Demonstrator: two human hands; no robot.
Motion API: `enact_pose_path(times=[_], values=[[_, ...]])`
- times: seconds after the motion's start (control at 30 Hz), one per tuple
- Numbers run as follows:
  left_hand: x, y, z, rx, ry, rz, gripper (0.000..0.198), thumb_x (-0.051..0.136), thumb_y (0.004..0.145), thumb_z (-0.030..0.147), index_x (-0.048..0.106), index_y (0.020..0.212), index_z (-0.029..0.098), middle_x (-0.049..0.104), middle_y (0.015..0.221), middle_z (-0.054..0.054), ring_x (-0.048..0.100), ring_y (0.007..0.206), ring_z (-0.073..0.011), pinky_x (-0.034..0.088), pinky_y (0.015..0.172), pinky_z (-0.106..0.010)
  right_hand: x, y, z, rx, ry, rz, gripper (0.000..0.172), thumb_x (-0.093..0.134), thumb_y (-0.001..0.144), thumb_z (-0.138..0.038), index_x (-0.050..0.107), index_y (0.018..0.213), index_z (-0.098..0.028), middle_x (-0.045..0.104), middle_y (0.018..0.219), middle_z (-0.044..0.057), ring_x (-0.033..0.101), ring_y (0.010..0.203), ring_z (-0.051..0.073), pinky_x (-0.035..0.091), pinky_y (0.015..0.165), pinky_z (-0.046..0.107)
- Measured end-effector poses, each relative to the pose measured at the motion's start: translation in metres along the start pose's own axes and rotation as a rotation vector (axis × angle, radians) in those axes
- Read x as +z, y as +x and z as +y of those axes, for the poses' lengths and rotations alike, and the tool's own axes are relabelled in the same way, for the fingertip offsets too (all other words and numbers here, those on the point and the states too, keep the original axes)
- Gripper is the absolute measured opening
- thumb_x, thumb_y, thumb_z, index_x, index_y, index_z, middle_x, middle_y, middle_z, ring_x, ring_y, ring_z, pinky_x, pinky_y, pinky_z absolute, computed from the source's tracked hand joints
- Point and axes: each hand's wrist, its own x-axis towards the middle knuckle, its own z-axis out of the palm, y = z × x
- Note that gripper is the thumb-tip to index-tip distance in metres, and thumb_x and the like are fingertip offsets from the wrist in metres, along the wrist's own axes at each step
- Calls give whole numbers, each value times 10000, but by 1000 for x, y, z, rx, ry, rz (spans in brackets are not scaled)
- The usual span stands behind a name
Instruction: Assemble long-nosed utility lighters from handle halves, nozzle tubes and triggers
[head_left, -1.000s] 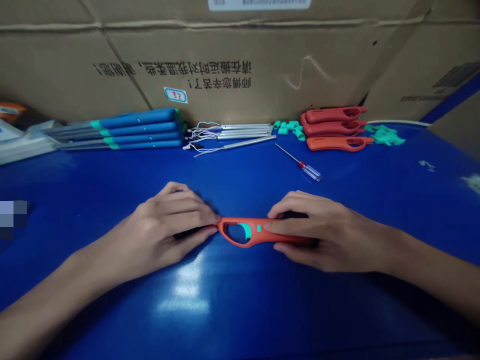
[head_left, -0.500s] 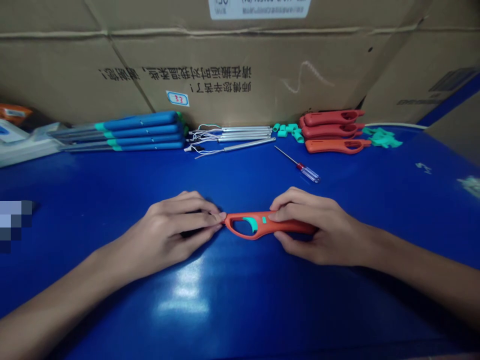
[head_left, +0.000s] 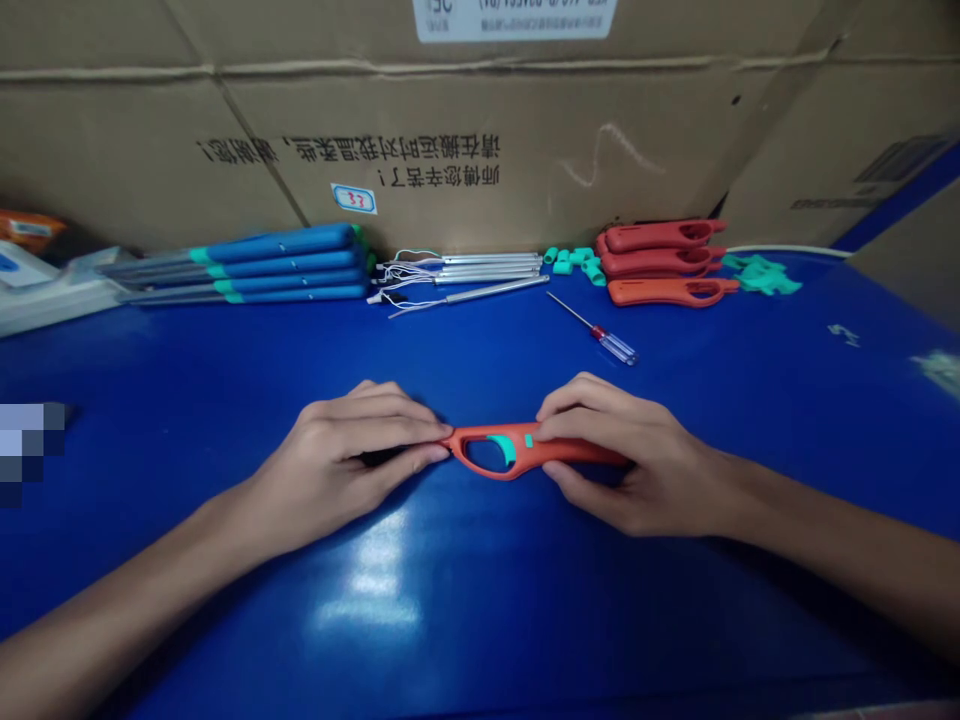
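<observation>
An orange lighter handle (head_left: 540, 452) lies lengthwise across the blue table, between my two hands. Inside its finger loop shows a green trigger (head_left: 502, 449), with a small green tab beside it. My left hand (head_left: 360, 450) pinches the narrow tip at the loop end between thumb and fingers; that tip is mostly covered. Around the wider body my right hand (head_left: 622, 455) is closed, fingers on the far side and thumb on the near side. The handle's right end is partly hidden under this hand.
Along the cardboard box (head_left: 375, 110) lie blue lighters (head_left: 292, 265), silver tubes with wires (head_left: 491, 275), green rings (head_left: 574, 260), stacked orange-red handles (head_left: 664, 265) and green triggers (head_left: 761, 273). A screwdriver (head_left: 611, 342) rests in front of them. At far left sits a white object (head_left: 60, 290).
My left fingers have shifted slightly at the tip, the thumb now a little apart from the forefinger. The handle and my right hand stay almost unmoved.
</observation>
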Motion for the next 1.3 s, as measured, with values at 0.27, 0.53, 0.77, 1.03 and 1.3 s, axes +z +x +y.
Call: enact_pose_path(times=[0.27,0.53,0.77,1.03,1.3], values=[[1,0,1,6,40,7,157,646,865,147,691,1009,190,726,903,-47,664,820,-158,530,742,-319,-1,0,-2,7,-31,20,185,570,821,-129,630,988,-180,624,980,80,569,881,166,506,741,298],[-1,0,1,16,56,-39,192,660,849,124,680,1034,171,712,938,-63,651,855,-165,504,764,-326,0,0,-1,1,-8,20,185,582,803,-112,625,975,-166,612,976,87,566,878,162,505,734,284],[-2,1,3,5,53,-65,201,642,862,110,674,1052,166,704,949,-67,638,858,-156,494,763,-313,0,1,-1,1,-13,28,187,590,763,-86,619,930,-164,611,954,84,558,850,164,494,713,287],[-2,0,2,17,54,-70,214,646,856,92,669,1063,143,690,960,-63,629,876,-147,498,785,-303,0,2,-1,-12,-10,8,201,601,757,-75,614,951,-123,603,932,90,522,859,164,462,729,290],[-2,-3,2,22,82,-69,150,634,863,83,690,988,141,671,961,-67,612,868,-146,500,763,-303,-1,4,-2,5,-40,-36,88,583,786,-87,639,847,-116,574,936,105,501,816,155,428,688,287]])
